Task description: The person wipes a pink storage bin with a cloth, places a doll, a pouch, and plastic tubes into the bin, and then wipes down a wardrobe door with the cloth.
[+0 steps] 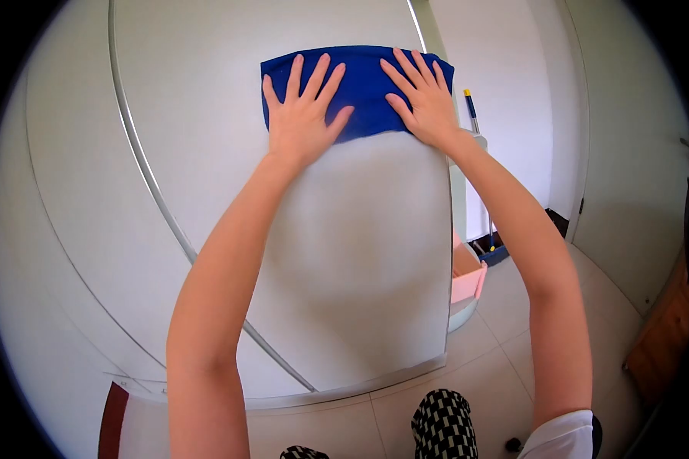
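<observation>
A dark blue cloth (364, 96) lies spread flat against the upper part of a pale wardrobe door (352, 252). My left hand (305, 115) presses on the cloth's left half, fingers spread and pointing up. On the right half rests my right hand (425, 99), also flat with its fingers apart, close to the door's right edge. Both arms are stretched out in front of me. The cloth's lower edge is uneven, and part of the cloth is covered by my hands.
Right of the wardrobe stands a shelf with a pink box (468, 275). Behind it is a pole with a yellow tip (471, 107). A grey-green door (628, 168) is at the far right, near a brown wooden piece (662, 336). Tiled floor (490, 367) lies below.
</observation>
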The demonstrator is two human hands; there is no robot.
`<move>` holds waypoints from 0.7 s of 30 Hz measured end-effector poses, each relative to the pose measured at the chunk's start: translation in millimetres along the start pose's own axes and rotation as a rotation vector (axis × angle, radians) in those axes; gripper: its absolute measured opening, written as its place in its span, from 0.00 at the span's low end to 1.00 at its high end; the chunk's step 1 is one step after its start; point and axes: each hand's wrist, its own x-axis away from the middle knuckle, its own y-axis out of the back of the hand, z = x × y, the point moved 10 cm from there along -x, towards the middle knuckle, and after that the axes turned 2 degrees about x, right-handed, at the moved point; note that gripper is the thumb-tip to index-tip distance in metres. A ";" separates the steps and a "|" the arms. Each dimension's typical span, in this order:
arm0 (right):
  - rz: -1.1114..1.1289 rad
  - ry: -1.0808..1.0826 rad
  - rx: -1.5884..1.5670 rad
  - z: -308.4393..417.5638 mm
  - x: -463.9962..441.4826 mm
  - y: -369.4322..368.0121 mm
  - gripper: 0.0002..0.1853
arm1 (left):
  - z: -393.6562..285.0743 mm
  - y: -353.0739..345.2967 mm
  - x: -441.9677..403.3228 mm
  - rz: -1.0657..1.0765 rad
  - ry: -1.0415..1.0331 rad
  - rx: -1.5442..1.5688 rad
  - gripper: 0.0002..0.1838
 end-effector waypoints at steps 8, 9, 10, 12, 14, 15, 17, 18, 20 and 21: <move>-0.010 0.006 0.038 3.5 2.2 7.8 0.28 | -2.7 6.0 -3.6 0.036 -0.076 -0.047 0.35; -0.010 0.006 0.038 5.0 3.4 7.2 0.28 | -2.1 5.8 -4.0 0.038 -0.077 -0.056 0.35; -0.037 -0.007 0.022 6.4 4.5 8.6 0.28 | -1.8 7.0 -4.5 0.030 -0.084 -0.062 0.35; -0.088 -0.017 0.009 7.9 8.6 9.8 0.28 | -1.7 6.3 -4.0 0.026 -0.095 -0.085 0.34; -0.115 -0.015 0.016 8.0 10.4 10.6 0.28 | -2.8 8.5 -4.5 0.019 -0.109 -0.103 0.34; -0.138 -0.010 0.030 7.3 12.3 14.1 0.27 | -6.0 10.4 -4.5 0.009 -0.121 -0.114 0.34; -0.156 -0.009 0.036 6.8 13.7 16.9 0.27 | -8.4 12.8 -4.2 0.004 -0.121 -0.138 0.34; -0.166 -0.006 0.049 7.2 13.7 19.1 0.27 | -10.5 15.7 -4.2 -0.011 -0.119 -0.138 0.34; -0.173 0.004 0.046 7.3 13.6 23.7 0.27 | -13.9 21.0 -3.4 -0.022 -0.113 -0.139 0.33; -0.179 0.009 0.050 7.4 13.9 25.6 0.27 | -14.6 23.4 -3.1 -0.034 -0.117 -0.146 0.33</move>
